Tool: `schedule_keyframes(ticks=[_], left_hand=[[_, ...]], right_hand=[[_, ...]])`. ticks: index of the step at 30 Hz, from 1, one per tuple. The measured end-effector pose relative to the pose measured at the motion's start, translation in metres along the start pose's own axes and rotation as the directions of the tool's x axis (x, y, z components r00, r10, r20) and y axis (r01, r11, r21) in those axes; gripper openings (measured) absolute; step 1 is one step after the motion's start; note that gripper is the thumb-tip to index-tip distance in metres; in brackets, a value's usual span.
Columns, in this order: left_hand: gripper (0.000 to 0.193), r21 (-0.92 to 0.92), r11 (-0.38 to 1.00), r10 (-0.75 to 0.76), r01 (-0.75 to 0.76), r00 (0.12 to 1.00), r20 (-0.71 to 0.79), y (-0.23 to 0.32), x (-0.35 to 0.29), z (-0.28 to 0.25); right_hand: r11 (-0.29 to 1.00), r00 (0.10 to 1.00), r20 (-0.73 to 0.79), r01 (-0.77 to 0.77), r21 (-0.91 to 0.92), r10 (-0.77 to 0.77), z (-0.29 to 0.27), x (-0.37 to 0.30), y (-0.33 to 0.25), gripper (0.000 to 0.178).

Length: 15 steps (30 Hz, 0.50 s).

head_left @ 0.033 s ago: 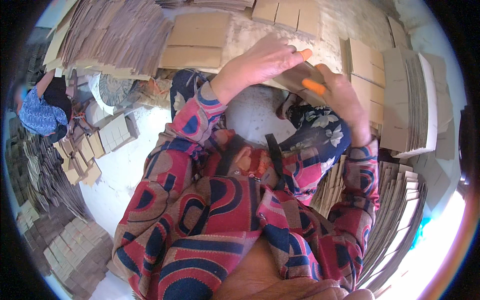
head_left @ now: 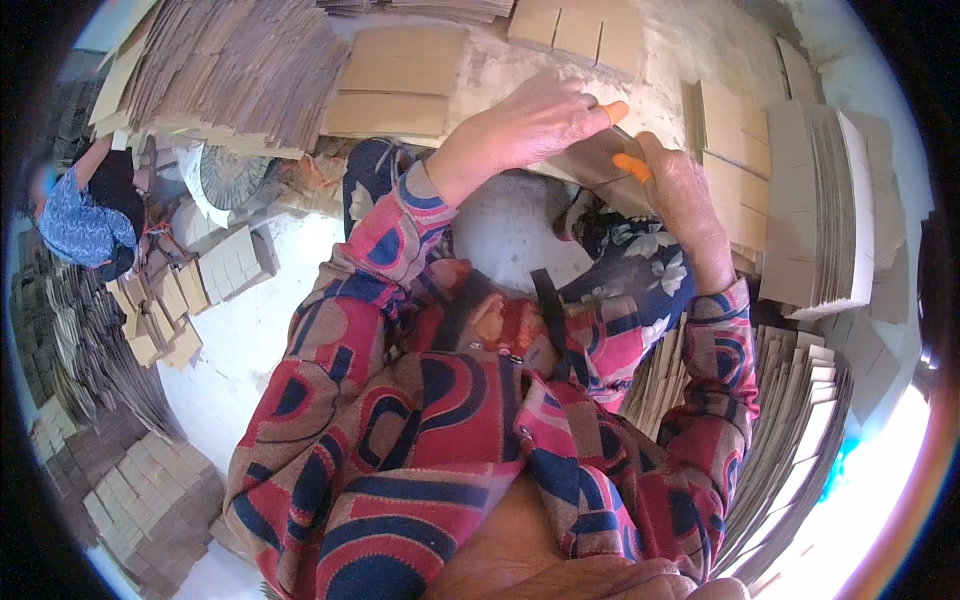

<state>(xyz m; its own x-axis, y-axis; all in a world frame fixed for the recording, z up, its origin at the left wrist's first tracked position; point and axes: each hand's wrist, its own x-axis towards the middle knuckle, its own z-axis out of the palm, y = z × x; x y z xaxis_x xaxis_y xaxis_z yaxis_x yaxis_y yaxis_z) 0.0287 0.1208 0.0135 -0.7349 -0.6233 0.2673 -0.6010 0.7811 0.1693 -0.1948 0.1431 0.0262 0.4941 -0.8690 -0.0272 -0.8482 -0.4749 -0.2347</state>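
Observation:
A brown cardboard piece [head_left: 598,165] is tilted between my two hands, above my lap. My left hand [head_left: 530,122] is closed at its far left edge, its fingers curled and an orange cover [head_left: 615,112] on one fingertip. My right hand [head_left: 685,190] grips the piece from the right, with another orange finger cover [head_left: 630,166] lying across its face. The fingers behind the cardboard are hidden. Just beyond my hands lies a pale, worn work surface [head_left: 490,85].
Flat cardboard pieces [head_left: 395,80] lie beyond my left hand, beside a large stack [head_left: 230,75]. Slotted cardboard [head_left: 735,125] and an upright bundle [head_left: 815,205] stand at right. More cardboard [head_left: 770,420] is beside my right arm. At far left another person in a blue top [head_left: 85,225] works among piles.
My right hand, blurred before, is sharper and has shifted slightly up and left against the cardboard. My left hand has barely moved.

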Motion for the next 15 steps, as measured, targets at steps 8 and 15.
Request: schedule_keyframes(ticks=[8,15], left_hand=[[0.046,0.05,0.998,-0.022,0.027,0.995,-0.1,0.039,-0.039,-0.044],[0.038,0.53,0.674,-0.473,0.514,0.852,-0.224,-0.008,-0.093,-0.014]], right_hand=[[0.875,0.864,-0.339,0.207,-0.437,-0.373,-0.031,0.001,-0.034,0.04],[0.936,0.869,-0.422,0.114,-0.334,-0.257,0.001,-0.008,0.004,0.042]])
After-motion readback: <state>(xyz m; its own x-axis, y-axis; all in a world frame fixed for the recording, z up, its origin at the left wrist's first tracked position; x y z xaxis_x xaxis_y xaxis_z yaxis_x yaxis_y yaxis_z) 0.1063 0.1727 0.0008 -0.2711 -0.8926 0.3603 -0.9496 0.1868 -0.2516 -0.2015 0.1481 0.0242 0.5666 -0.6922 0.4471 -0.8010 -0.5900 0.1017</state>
